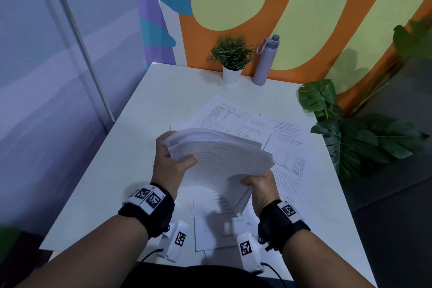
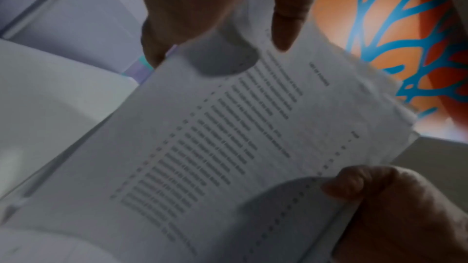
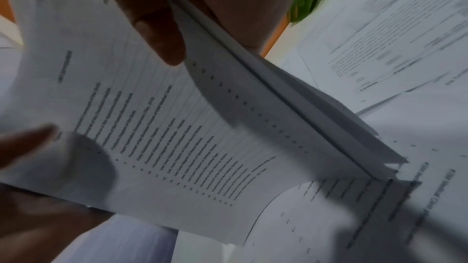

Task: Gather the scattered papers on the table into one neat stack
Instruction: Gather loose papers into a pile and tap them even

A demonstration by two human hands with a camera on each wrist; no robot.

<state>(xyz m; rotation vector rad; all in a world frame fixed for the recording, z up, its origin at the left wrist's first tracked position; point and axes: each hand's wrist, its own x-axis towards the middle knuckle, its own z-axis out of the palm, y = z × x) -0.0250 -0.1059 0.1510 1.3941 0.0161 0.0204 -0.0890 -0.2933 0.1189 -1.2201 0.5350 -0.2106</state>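
Observation:
A thick, uneven bundle of printed papers (image 1: 222,159) is held above the white table (image 1: 131,147). My left hand (image 1: 170,159) grips its left edge, thumb on top. My right hand (image 1: 259,184) grips the near right corner, where the sheets bend downward. The bundle's underside (image 2: 215,147) fills the left wrist view, with a list of text lines. In the right wrist view the sheets (image 3: 177,137) fan apart at the edge. More loose sheets (image 1: 275,133) lie spread behind and right of the bundle, and others (image 1: 217,224) lie beneath it near me.
A small potted plant (image 1: 231,58) and a lilac water bottle (image 1: 264,61) stand at the table's far edge against the painted wall. Large green leaves (image 1: 350,131) reach in past the table's right edge. The left part of the table is bare.

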